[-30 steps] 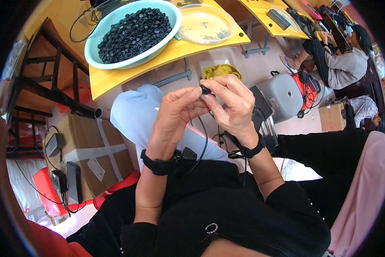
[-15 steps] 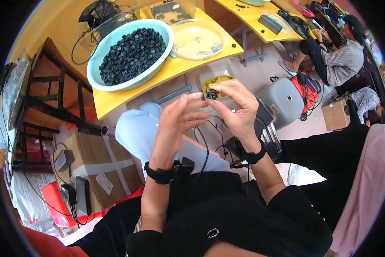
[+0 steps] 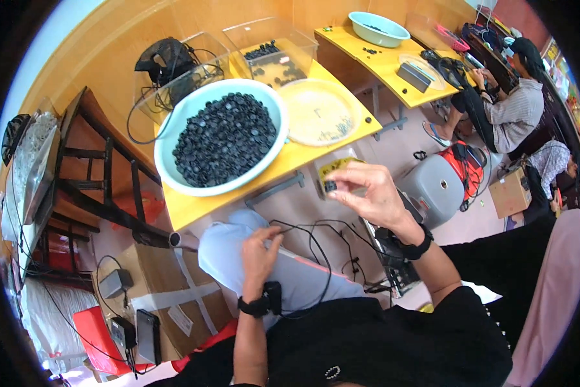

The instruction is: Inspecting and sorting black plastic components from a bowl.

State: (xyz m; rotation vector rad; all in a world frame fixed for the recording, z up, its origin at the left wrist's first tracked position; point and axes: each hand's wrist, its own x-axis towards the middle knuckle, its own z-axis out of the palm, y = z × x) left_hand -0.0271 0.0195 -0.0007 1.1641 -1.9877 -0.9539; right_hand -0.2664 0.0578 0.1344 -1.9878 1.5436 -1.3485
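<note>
My right hand (image 3: 370, 197) pinches a small black plastic part (image 3: 330, 186) between thumb and fingertips, above a clear bin with a yellow lining (image 3: 325, 169). Over the light-blue trouser leg is my left hand (image 3: 259, 257), its fingers curled in; whatever they may hold is hidden. A pale green basin (image 3: 167, 175) heaped with round black plastic parts (image 3: 225, 138) stands on the yellow table (image 3: 193, 209). Beside it lies a round shallow tray (image 3: 303, 103) with small metal pieces.
Clear boxes (image 3: 274, 39) stand behind the basin. Black cables (image 3: 312, 235) hang near my knees. To the left are a dark wooden chair frame (image 3: 103, 187) and a taped carton (image 3: 154, 277). A grey stool (image 3: 432, 184) and a seated person (image 3: 515, 106) are at the right.
My hands have parted: the left has dropped toward the knee and curled its fingers. The right has moved lower, still holding the black part. The view has shifted, showing more of the tables.
</note>
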